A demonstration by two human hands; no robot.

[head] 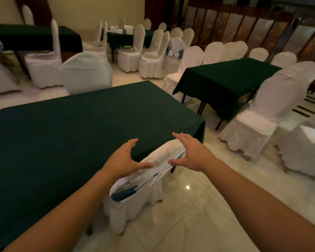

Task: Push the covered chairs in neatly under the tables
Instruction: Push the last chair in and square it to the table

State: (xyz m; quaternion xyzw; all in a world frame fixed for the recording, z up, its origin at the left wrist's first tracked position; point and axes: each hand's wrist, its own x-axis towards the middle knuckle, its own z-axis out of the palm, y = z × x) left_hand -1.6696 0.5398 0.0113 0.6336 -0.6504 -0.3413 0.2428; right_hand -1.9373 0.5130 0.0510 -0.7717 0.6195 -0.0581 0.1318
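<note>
Your left hand and right hand hover spread-fingered at the covered chair against the green-clothed table.

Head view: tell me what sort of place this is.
Probably a hotel banquet or function room: rows of white-covered chairs, tables under dark green cloths, and a polished tile floor.

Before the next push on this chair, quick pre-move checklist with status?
1. Left hand on the chair back: ok, thumb touches the top edge.
2. Right hand on it: cannot tell, fingers spread at the top, contact unclear.
3. Chair against the near table: ok, back meets the edge.
4. Chair square to the table: not ok, it sits angled at the corner.
5. Floor beside the chair: ok.
</note>
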